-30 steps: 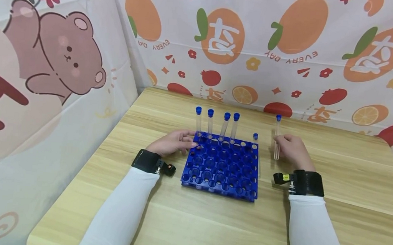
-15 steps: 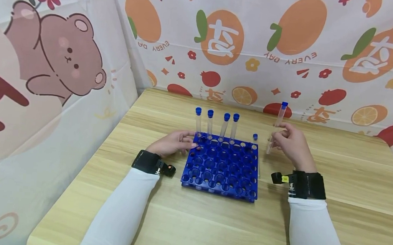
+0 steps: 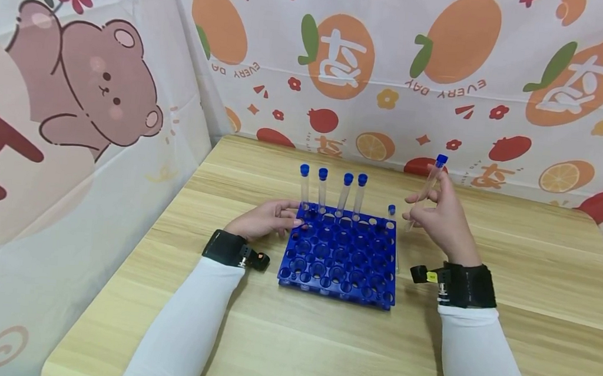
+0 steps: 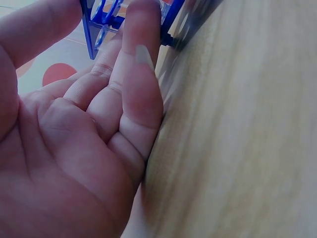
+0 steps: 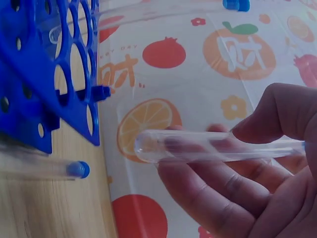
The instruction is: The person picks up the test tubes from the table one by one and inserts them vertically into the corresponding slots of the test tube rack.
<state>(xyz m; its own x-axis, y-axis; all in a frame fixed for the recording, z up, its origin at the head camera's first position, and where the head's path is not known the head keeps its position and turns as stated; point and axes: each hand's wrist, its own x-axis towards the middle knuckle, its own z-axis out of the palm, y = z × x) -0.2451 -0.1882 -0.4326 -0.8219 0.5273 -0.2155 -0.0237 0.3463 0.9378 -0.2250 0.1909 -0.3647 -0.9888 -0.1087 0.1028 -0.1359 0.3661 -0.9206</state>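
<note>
My left hand (image 3: 260,219) grips the upper left edge of a blue test tube rack (image 3: 340,251), its thumb on the top plate. In the left wrist view its fingers (image 4: 142,94) are bent and reach the rack's side. Right of the rack, my right hand (image 3: 447,218) pinches a clear test tube (image 5: 198,146) between thumb and fingers, above the table. This tube leans, its blue cap (image 3: 441,160) up and to the right, its rounded bottom towards the rack. Several blue-capped test tubes (image 3: 343,202) stand in the rack's back row.
Another capped tube (image 5: 37,163) lies on the wooden table (image 3: 289,346) along the rack's right side. Behind the table hangs a fruit-print cloth (image 3: 386,124); a bear-print cloth (image 3: 178,137) covers the left side.
My right hand has raised the test tube and tilted it from near upright, its bottom swinging left towards the rack. My left hand and the rack stay where they were.
</note>
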